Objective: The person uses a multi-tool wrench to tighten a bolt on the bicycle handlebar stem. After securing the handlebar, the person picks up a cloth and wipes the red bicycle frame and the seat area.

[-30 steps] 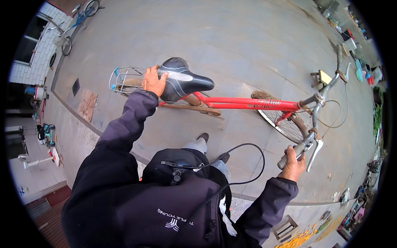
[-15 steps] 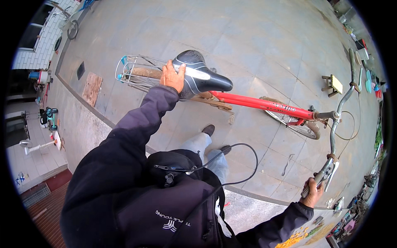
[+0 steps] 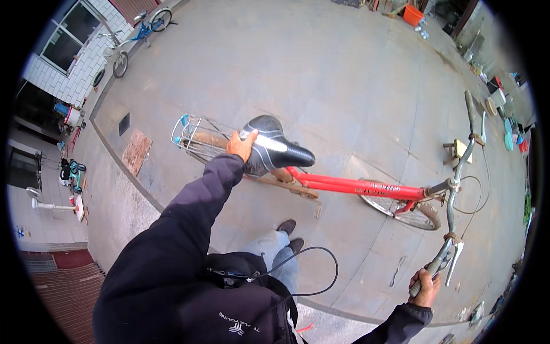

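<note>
A red bicycle frame stretches from left to right in front of me. My left hand grips the rear edge of its black-and-silver saddle, thumb on top; the fingertips are partly hidden. Behind the saddle is a wire rear rack with light-blue corners. At the lower right my right hand is wrapped round the near grip of the metal handlebar. A brake lever runs beside that hand, apart from the fingers. The front wheel rests on the ground, partly behind the frame.
A small stool stands just beyond the handlebar. A brown board and a dark drain cover lie at the left. A blue bicycle is by the white wall, and an orange bucket sits far off.
My view has tilted up, bringing the blue bicycle and the orange bucket into sight. My feet have moved closer together. Both hands keep their hold on the saddle and handlebar.
</note>
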Demonstrator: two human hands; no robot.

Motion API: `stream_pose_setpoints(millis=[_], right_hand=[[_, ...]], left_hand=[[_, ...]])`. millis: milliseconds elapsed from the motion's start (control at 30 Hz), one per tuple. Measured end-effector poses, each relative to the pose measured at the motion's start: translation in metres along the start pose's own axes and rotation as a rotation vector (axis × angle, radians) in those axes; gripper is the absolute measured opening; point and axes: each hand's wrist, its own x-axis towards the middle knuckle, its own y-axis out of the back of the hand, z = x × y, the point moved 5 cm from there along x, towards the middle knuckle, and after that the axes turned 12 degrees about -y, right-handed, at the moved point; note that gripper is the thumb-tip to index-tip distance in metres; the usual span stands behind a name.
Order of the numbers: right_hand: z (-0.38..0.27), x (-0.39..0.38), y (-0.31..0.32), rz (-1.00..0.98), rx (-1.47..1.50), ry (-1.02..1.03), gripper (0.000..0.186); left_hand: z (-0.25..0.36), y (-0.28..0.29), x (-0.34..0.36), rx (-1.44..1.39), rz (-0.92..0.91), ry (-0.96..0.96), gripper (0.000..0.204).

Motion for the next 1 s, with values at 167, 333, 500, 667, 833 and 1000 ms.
stream_pose_setpoints(millis=[167, 333, 500, 667, 833, 1000], right_hand=[[0.005, -0.001, 0.003, 0.087, 0.122, -0.055, 0.03], [-0.009, 0.007, 0.001, 0.153, 0.03, -0.123, 0.029], [-0.022, 0.012, -0.007, 0.169, 0.017, -0.112, 0.024], [-0.026, 0.005, -0.026, 0.2, 0.015, -0.094, 0.019], [-0.028, 0.005, -0.031, 0.255, 0.014, -0.105, 0.015], [-0.025, 0.008, -0.025, 0.272, -0.008, -0.122, 0.016]], left_hand=[[-0.01, -0.011, 0.009, -0.129, -0.091, 0.072, 0.106], [-0.033, -0.033, 0.013, -0.844, -0.431, 0.348, 0.085], [-0.018, -0.03, 0.006, -1.049, -0.591, 0.394, 0.07], [-0.008, -0.026, 0.008, -1.122, -0.6, 0.496, 0.064], [-0.008, -0.027, 0.011, -1.118, -0.552, 0.565, 0.068], [-0.014, -0.029, 0.013, -1.065, -0.542, 0.565, 0.07]])
